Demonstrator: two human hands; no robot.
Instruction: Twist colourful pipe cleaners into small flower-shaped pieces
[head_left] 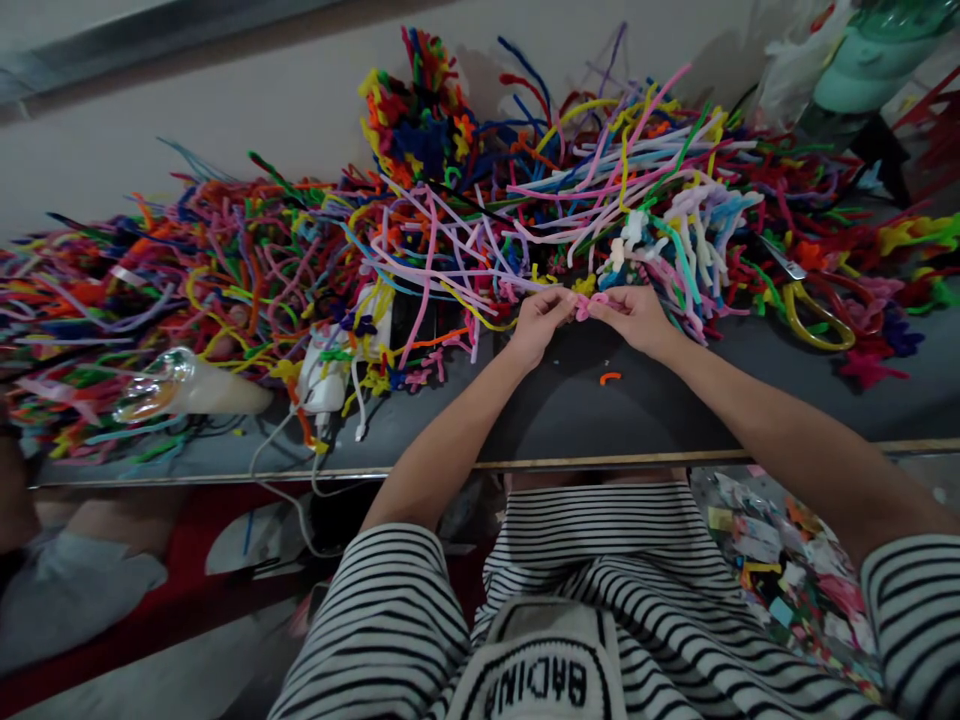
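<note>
A small pink pipe cleaner (584, 309), bent into loops, is pinched between my two hands above the dark table. My left hand (541, 322) grips its left side with thumb and forefinger. From the other side my right hand (634, 316) holds the pink loop the same way. Right behind the hands lie many loose pipe cleaners (480, 262) in lilac, pink and yellow. A bunch of pale short-ended pipe cleaners (701, 235) sits just behind my right hand. An orange scrap (610, 378) rests on the table in front of the hands.
Yellow-handled scissors (814, 315) lie to the right. At left are a white power strip (324, 375) with cables and a cup (217, 385) on its side. A mint-coloured object (862, 70) stands back right. The table's front edge (600, 463) runs beneath my forearms. Another person sits far left.
</note>
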